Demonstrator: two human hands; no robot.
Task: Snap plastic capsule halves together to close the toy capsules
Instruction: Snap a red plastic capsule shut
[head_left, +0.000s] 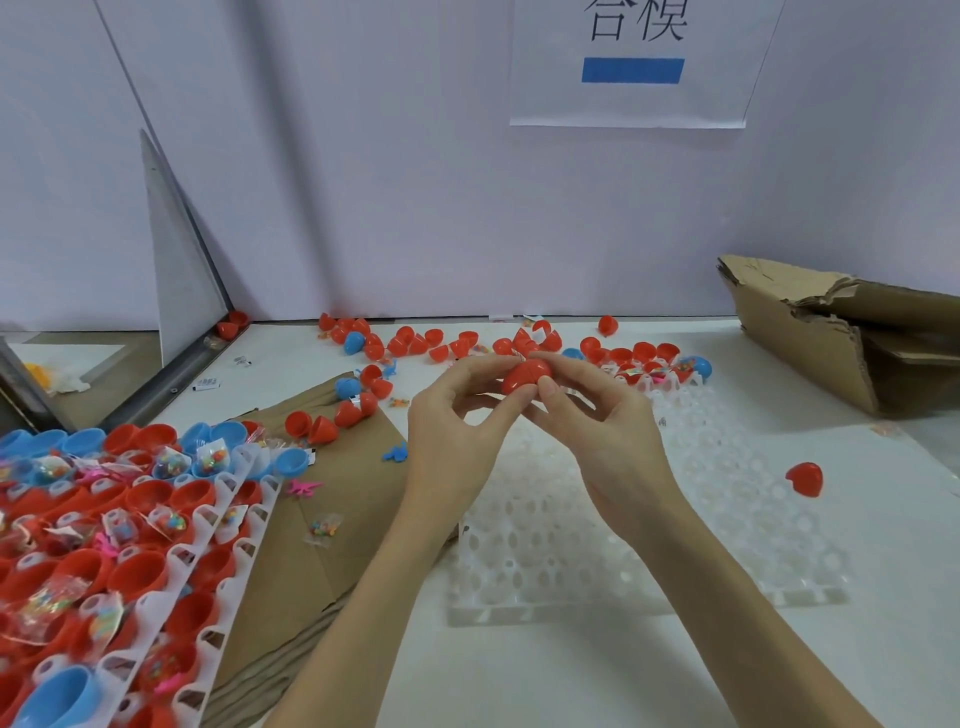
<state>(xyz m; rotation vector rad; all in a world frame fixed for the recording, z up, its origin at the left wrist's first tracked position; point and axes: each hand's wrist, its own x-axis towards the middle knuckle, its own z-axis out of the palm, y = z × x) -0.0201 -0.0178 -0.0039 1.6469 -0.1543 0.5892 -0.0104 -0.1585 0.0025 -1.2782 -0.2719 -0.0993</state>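
Both hands meet above the middle of the worktop (597, 675), pinching one red capsule (525, 376) between them. The left hand (457, 436) grips it from the left with thumb and curled fingers; the right hand (608, 431) grips it from the right, its thumb pressed on the capsule's near side and a finger over the top. A seam line shows across the capsule where its two halves meet; whether it is fully snapped cannot be told.

Under the hands lies a clear plastic tray (649, 545) with rows of round holes, flat on the worktop. Toward the back edge is a scatter of loose red and blue capsule pieces (415, 343). A single red capsule piece (805, 478) lies apart near the right edge, just beside the clear tray.

At the left edge sits a white tray (208, 519) packed with open red and blue halves (140, 571), many of them with small bags of coloured toys in them. It rests on a sheet of brown cardboard (322, 545), which also bears a few red halves, a small blue toy (395, 453) and a pink toy (304, 488). A torn cardboard box (810, 343) stands at the back right corner. On the wall behind hangs a paper sign (628, 67) with a blue bar.
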